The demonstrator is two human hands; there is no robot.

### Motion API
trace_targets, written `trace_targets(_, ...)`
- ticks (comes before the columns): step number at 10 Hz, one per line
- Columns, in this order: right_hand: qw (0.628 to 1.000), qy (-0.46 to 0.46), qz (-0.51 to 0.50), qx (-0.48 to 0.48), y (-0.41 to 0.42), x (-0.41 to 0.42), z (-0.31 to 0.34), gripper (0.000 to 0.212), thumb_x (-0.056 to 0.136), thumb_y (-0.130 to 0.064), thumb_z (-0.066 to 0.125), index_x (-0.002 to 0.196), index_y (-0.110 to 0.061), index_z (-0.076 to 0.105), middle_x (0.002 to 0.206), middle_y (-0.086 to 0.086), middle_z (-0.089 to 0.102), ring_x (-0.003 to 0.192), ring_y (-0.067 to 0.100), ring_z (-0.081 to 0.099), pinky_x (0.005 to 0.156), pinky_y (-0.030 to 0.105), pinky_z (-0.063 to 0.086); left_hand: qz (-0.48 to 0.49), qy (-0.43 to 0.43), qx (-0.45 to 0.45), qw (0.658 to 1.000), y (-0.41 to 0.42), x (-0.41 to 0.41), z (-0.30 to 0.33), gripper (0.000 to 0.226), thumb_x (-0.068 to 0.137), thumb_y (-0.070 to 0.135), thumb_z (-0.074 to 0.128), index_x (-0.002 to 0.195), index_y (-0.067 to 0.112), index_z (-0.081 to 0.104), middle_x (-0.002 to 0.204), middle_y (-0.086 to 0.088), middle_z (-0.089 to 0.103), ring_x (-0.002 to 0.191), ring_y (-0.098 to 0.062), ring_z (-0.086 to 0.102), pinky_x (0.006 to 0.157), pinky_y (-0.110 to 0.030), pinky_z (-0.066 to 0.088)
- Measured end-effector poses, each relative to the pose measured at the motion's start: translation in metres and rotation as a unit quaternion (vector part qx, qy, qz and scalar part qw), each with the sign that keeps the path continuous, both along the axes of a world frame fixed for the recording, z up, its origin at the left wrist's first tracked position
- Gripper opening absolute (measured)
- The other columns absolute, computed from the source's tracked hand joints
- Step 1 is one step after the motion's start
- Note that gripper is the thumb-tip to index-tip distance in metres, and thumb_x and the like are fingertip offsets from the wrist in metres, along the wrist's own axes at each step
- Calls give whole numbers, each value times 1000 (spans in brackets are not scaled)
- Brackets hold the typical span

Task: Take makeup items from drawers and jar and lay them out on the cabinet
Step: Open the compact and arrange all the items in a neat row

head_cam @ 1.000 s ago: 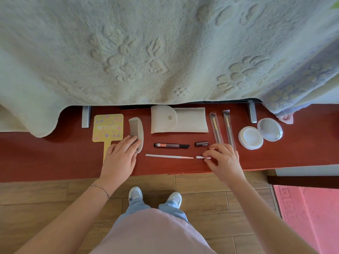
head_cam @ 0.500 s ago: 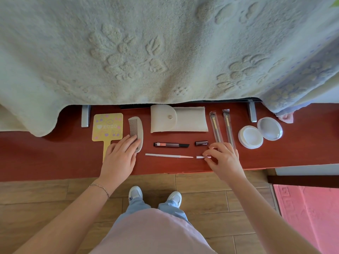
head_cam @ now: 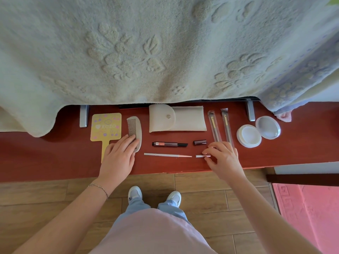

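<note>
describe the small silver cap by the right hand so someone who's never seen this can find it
On the red cabinet top, find the cream snap pouch at centre back. Below it, in the front row, lies a long thin pale pencil. Just off its pointed end lies the silver cap, at the right hand fingers: shorter than the pencil, and pale, unlike the dark cap behind it.

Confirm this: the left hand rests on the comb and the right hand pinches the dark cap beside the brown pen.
Not quite. The head view shows the right hand pinching the silver cap beside the pale pencil, not the dark cap. The left hand does rest on the comb.
</note>
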State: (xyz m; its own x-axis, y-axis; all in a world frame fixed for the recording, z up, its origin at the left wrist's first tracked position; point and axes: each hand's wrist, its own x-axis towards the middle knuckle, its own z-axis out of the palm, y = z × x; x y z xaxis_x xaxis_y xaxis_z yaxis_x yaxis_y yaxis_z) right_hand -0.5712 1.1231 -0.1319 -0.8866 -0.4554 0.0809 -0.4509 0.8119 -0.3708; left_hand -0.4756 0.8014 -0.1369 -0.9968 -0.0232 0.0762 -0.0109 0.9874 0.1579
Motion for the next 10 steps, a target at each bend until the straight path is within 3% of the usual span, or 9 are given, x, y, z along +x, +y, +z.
trace_targets(10, 1000, -8, 6, 7, 1, 0, 2, 21, 69, -10, 76, 86, -22, 70, 97, -5, 63, 98, 24, 53, 78, 39, 38, 3, -1, -2, 1000, 1, 0, 0, 46, 75, 6, 69, 120, 9, 61, 125, -9, 60, 119, -27, 54, 87, -44, 46)
